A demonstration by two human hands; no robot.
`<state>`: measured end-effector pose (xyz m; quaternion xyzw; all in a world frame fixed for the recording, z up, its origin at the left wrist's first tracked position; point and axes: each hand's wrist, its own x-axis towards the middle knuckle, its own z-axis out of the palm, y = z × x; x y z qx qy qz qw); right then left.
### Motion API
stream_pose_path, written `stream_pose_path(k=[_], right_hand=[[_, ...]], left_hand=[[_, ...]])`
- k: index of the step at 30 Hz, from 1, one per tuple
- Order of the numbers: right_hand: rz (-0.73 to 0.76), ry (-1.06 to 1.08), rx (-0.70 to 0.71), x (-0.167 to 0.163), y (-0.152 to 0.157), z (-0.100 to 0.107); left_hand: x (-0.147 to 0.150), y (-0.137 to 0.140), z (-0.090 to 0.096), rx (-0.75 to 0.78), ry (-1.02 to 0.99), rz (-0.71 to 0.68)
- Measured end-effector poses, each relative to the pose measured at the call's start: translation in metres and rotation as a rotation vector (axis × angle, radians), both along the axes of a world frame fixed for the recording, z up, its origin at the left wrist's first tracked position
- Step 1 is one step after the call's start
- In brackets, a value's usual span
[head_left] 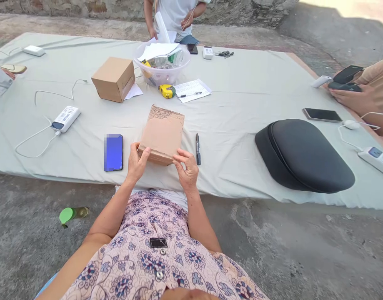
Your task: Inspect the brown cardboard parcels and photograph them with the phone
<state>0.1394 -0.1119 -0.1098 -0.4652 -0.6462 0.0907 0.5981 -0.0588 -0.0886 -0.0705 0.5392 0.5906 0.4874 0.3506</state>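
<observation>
In front of me on the cloth-covered table (235, 116) rests a closed brown cardboard box (163, 131) with dark scribbled lines at its far end. My left hand (138, 161) grips its near left corner, thumb on the top edge. At the near right corner, my right hand (186, 166) pinches the edge between thumb and fingers. A black marker pen (198, 149) lies just right of the box. Left of my left hand is a phone (113, 152) with a blue screen.
Farther back stand a second cardboard box (113, 79) and a plastic basket (161, 77) with papers, beside a yellow tape measure (166, 91). A black rounded case (304, 156) sits at right. A white power bank (65, 119) with cables lies left. People are at the far and right edges.
</observation>
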Motion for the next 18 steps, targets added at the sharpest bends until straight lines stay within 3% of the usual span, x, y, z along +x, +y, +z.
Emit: stream_pose_path(k=[9, 18], right_hand=[[0.056, -0.136, 0.045, 0.003, -0.007, 0.006], [-0.073, -0.267, -0.133, 0.027, 0.002, -0.004]], left_hand=[[-0.013, 0.011, -0.005, -0.034, -0.058, -0.034], [-0.036, 0.018, -0.01, -0.125, -0.134, -0.223]])
